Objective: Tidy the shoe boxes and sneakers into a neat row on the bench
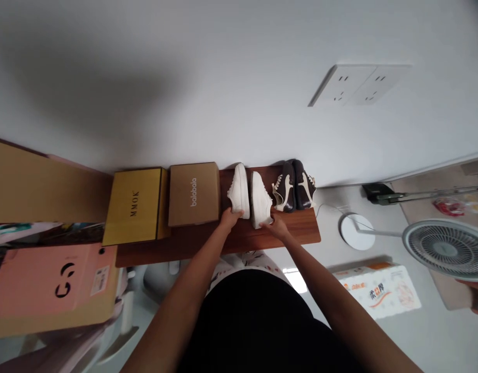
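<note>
Two white sneakers lie side by side on a reddish-brown wooden shelf (200,243), toes toward the wall and heels toward me. My left hand (231,217) is closed around the heel of the left white sneaker (239,191). At the heel of the right white sneaker (261,199), my right hand (276,226) grips with thumb and fingers. A narrow gap separates the two. Just to their right stands a pair of dark brown sneakers (288,189) with cream stripes and laces. On the left is a brown shoebox (194,207) marked "balabala".
A yellow MMOK box (132,217) sits at the shelf's left. Left below is a pink box (48,280). On the floor at right are a white fan (444,249), its round base (357,231) and a white printed pack (382,295). Sockets (363,85) are on the wall.
</note>
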Demonstrator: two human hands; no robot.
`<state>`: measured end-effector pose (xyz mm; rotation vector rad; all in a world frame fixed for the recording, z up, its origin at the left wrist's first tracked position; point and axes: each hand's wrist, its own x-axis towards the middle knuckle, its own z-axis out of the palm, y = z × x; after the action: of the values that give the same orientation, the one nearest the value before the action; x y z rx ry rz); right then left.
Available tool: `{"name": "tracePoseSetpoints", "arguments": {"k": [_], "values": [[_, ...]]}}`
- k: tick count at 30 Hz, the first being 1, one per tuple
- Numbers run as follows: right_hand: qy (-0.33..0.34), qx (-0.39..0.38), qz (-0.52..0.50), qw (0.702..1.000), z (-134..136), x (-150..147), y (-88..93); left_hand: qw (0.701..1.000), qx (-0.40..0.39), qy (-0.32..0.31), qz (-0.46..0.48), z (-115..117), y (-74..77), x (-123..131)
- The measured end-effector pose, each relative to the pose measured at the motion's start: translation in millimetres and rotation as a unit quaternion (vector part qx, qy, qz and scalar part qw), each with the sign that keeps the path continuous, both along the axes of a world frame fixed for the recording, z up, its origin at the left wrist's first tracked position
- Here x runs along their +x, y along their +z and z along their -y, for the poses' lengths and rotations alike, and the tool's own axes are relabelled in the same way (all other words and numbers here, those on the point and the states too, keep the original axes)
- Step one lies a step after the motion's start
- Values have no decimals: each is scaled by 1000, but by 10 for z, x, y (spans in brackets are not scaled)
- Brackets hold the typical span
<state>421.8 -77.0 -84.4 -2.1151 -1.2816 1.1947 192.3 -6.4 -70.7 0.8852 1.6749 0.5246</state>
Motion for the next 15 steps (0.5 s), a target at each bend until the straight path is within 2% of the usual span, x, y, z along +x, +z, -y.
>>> {"name": "tracePoseSetpoints", "arguments": {"k": [5, 9, 15], "values": [[57, 13, -31, 998, -51, 51, -8, 999, 19, -29, -16, -35, 9, -11], [68, 18, -51, 996, -91, 74, 61, 998, 32, -53, -4, -66, 27, 1], [78, 22, -119, 990, -154, 100, 211, 994, 69, -78, 20, -124, 165, 82]]}}
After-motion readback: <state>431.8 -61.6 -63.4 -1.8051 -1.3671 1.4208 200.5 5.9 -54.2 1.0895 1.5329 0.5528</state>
